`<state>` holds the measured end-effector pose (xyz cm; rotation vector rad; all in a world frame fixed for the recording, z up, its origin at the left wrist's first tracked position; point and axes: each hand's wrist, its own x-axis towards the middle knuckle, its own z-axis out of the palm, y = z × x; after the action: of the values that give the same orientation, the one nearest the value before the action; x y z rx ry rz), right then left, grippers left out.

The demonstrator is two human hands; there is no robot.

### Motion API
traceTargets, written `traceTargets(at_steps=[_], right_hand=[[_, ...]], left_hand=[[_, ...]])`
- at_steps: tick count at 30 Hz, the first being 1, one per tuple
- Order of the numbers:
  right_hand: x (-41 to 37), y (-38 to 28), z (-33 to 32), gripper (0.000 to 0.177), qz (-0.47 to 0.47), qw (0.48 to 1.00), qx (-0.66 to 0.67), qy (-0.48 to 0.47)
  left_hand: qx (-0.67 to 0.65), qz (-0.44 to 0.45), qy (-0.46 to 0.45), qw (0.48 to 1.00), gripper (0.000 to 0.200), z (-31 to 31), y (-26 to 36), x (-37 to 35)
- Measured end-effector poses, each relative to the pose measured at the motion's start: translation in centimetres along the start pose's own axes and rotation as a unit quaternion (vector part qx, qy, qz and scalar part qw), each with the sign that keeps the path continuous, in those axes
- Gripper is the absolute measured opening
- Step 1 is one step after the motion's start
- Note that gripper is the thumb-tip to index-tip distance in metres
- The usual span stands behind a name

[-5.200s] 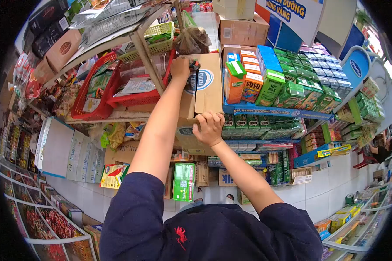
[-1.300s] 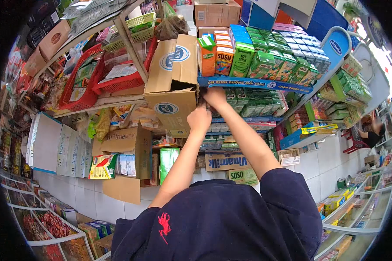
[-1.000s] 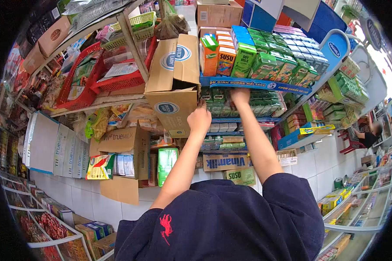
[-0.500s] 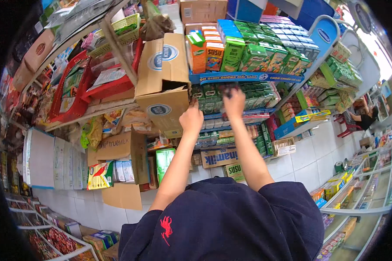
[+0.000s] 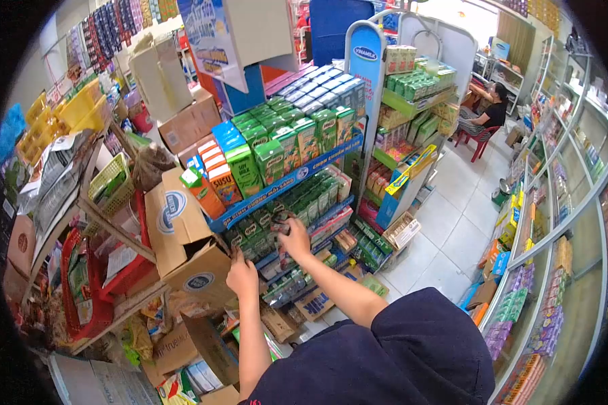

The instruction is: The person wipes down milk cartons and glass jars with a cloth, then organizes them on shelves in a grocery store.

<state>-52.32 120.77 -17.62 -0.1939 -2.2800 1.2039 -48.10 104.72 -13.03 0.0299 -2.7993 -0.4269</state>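
Rack ahead. Carton beside it, gap at top edge; probably stiff but creased, best held at corner, where my left hand is: fingers pointing up, grip can't tell. Packs in rack's lower row: likely light, smooth, crushable; pinch sides gently. Right hand before them, fingers part-curled at dark item; blurred, can't tell if gripped.
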Motion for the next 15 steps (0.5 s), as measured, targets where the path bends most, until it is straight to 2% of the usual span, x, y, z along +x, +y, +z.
traceTargets(at_steps=[2,5,7,9,11,12,13,14,15], right_hand=[[-0.3,-1.0,1.1,0.033,0.005,1.0,0.015,0.004],[-1.8,-3.9,1.5,0.033,-0.11,0.983,0.076,-0.123],[-1.6,-4.9,1.1,0.032,-0.083,0.983,0.035,-0.163],[-0.4,-2.7,1.2,0.033,-0.106,0.985,0.019,-0.136],[1.2,-1.5,-0.4,0.037,-0.05,0.994,0.018,-0.097],[1.8,-1.1,-1.7,0.04,0.014,0.994,0.02,-0.103],[2.4,-1.1,-2.4,0.04,0.015,0.996,0.024,-0.087],[2.6,-0.7,-2.8,0.041,0.052,0.994,0.025,-0.089],[2.6,-0.2,-3.4,0.042,0.089,0.991,0.025,-0.092]], left_hand=[[0.003,-0.002,-0.001,1.0,0.041,0.0,0.1,0.0],[0.004,0.012,0.011,1.0,0.042,-0.2,0.0,-0.2],[0.002,0.01,0.002,1.0,0.041,0.1,-0.2,0.0],[0.012,-0.013,-0.024,1.0,0.039,-0.8,0.4,0.0],[0.021,0.008,-0.011,1.0,0.039,0.3,-0.5,0.1],[0.015,0.019,0.01,1.0,0.039,0.3,-0.5,0.1],[0.009,0.031,0.03,0.999,0.038,0.3,-0.5,0.1],[0.009,0.046,0.033,0.998,0.038,0.5,-0.8,0.3],[0.014,0.013,-0.004,1.0,0.038,0.8,-1.2,0.5]])
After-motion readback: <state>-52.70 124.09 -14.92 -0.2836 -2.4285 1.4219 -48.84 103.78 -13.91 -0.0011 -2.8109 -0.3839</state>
